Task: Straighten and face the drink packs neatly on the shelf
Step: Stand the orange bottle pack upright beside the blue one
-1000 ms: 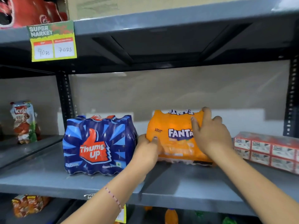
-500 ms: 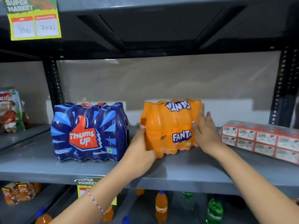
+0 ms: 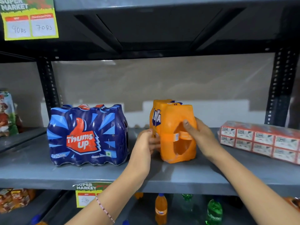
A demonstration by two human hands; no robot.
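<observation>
Orange Fanta pack (image 3: 174,132): stands on the grey metal shelf (image 3: 65,172), centre, turned so its narrow end faces the camera; logo side faces left, only part of the lettering readable. Shrink-wrap has an oval opening on the near end, bottles visible through it.

Left hand (image 3: 145,140): fingers closed on the pack's lower left edge, thumb on the near corner. Beaded bracelet on that wrist. Right hand (image 3: 200,135): wrapped round the right side, thumb hooked at the upper rim of the wrap opening. Both hands holding the pack.

Blue Thums Up pack (image 3: 87,135): to the left on the same shelf, front label square to the camera, a gap between it and the orange pack.

Carton of small red-and-white boxes (image 3: 263,140): to the right, angled, cut off by the frame edge.

Shelf: dark perforated uprights, beige back wall with a white band low down. Yellow-green price tag (image 3: 30,20) on the shelf above, handwritten 90 Rs and 70 Rs. A second tag (image 3: 87,194) on this shelf's front edge, partly hidden by the left forearm. Lower shelf: orange and green bottles, dim. Far left: snack packets, cut off, print unreadable
</observation>
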